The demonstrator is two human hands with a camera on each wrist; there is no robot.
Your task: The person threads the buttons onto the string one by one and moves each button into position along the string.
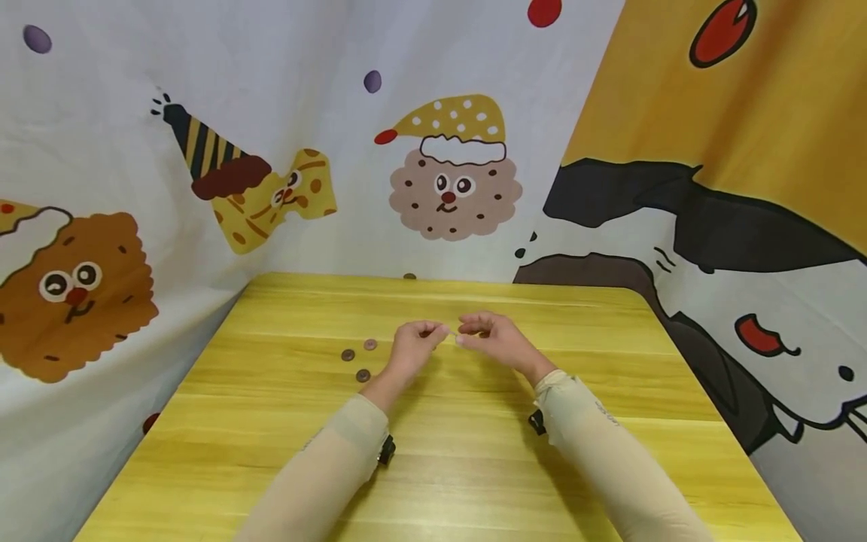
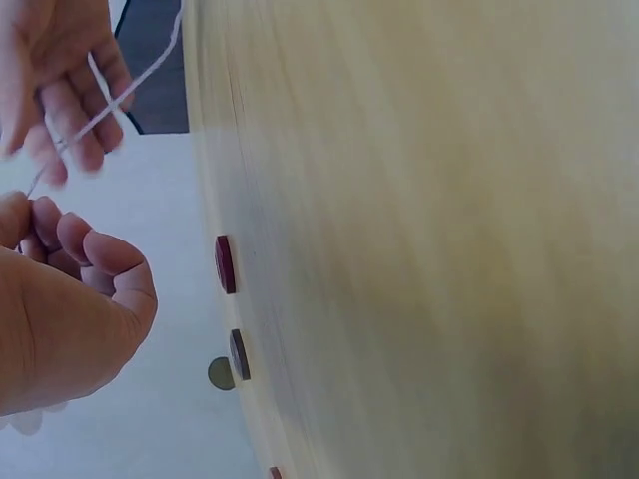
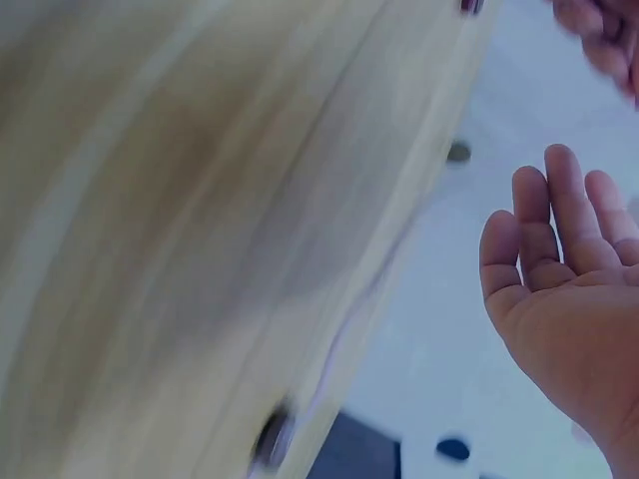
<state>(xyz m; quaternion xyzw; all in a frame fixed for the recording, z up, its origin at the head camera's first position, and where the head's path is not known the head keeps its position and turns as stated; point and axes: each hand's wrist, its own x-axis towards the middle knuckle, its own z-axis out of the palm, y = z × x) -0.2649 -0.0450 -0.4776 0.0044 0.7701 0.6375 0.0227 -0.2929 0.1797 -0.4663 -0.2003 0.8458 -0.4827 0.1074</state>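
In the head view my left hand point(image 1: 412, 350) is over the middle of the table and pinches a thin pale string point(image 2: 150, 72) between thumb and forefinger. Close on its right is my right hand point(image 1: 499, 340), its fingers loosely bent and parted. The left wrist view has the string crossing those blurred fingers; I see no firm hold on it there. In the right wrist view the string hangs down to a dark button point(image 3: 275, 436); whether it is threaded cannot be made out. Left of my left hand lie brown buttons point(image 1: 348, 354) point(image 1: 370, 344) point(image 1: 363, 375).
The wooden table point(image 1: 433, 467) reaches back to a printed curtain point(image 1: 339, 45) with cartoon figures. Small black devices point(image 1: 387, 450) point(image 1: 537, 422) are strapped under both wrists. Pale sleeves point(image 1: 318, 474) cover the forearms.
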